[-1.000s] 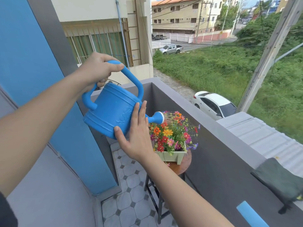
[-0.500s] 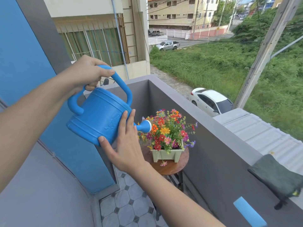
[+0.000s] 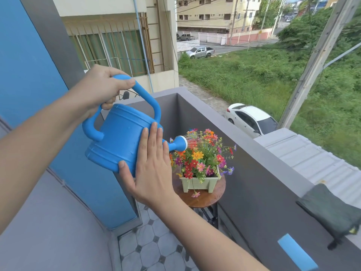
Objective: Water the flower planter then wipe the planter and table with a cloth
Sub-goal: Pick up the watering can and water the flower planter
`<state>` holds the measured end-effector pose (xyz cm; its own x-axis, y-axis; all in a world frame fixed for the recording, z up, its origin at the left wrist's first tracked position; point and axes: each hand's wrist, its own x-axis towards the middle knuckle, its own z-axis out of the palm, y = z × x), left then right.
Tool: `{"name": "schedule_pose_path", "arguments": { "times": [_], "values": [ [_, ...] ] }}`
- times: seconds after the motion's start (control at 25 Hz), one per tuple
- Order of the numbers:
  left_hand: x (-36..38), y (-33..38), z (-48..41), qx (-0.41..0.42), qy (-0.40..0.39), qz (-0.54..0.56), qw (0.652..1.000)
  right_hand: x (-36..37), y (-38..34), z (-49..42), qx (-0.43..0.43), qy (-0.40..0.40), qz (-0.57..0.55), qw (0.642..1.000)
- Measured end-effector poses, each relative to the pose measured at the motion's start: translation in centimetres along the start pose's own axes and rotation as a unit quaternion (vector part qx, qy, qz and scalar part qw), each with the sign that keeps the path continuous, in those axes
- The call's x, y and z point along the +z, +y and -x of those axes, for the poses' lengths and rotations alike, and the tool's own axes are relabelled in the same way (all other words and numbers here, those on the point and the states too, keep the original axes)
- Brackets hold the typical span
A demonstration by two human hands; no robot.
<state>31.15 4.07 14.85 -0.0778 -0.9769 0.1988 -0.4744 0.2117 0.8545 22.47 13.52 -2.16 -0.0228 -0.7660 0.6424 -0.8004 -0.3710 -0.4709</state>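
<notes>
Flower planter [image 3: 199, 183] is set just below the rose of the watering can [image 3: 121, 139], gripped by the left hand [image 3: 99, 90] at the handle and steadied by the flat, open right hand [image 3: 150, 169].

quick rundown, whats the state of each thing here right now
watering can: tilted, spraying water from its rose
left hand: shut on the watering can handle
right hand: open, flat against the can's side
flower planter: upright on the round table
round table: top looks wet
dark cloth: draped over the balcony wall, untouched
</notes>
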Motion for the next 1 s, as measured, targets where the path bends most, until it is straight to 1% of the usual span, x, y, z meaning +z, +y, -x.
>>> {"name": "schedule_pose_path", "arguments": {
  "times": [0.08, 0.2, 0.32, 0.4, 0.48, 0.56, 0.68, 0.76, 0.88, 1.0],
  "values": [
    [0.2, -0.2, 0.4, 0.009, -0.009, -0.021, 1.000, 0.4, -0.3, 0.4, -0.019, 0.002, 0.029, 0.999],
    [0.3, -0.5, 0.8, 0.013, -0.023, -0.042, 0.999, 0.8, -1.0, 1.5, -0.017, -0.006, 0.038, 0.999],
    [0.2, -0.3, 1.1, 0.005, -0.062, -0.042, 0.997, 1.1, -1.6, 2.3, -0.012, 0.005, 0.011, 1.000],
    [0.3, 0.2, 1.2, 0.005, -0.078, -0.030, 0.997, 1.0, -1.7, 2.3, -0.017, 0.028, -0.013, 0.999],
    [0.4, 0.7, 1.2, 0.008, -0.060, -0.019, 0.998, 0.7, -1.3, 1.7, -0.024, 0.052, -0.023, 0.998],
    [0.5, 0.9, 0.9, 0.009, -0.024, 0.000, 1.000, 0.5, -0.4, 0.7, -0.027, 0.055, -0.028, 0.998],
    [0.8, 0.8, 0.5, 0.017, 0.033, 0.024, 0.999, 0.2, 1.4, -0.9, -0.032, 0.020, -0.024, 0.999],
    [0.9, 0.8, 0.3, 0.023, 0.052, 0.014, 0.998, 0.1, 1.9, -1.4, -0.037, -0.008, -0.023, 0.999],
    [1.1, 0.9, 0.2, 0.024, 0.053, -0.021, 0.998, 0.1, 1.5, -1.2, -0.025, -0.027, -0.027, 0.999],
    [1.1, 1.1, 0.1, 0.017, 0.001, -0.034, 0.999, 0.2, 0.6, -0.2, 0.001, -0.018, -0.043, 0.999]
  ]
}}
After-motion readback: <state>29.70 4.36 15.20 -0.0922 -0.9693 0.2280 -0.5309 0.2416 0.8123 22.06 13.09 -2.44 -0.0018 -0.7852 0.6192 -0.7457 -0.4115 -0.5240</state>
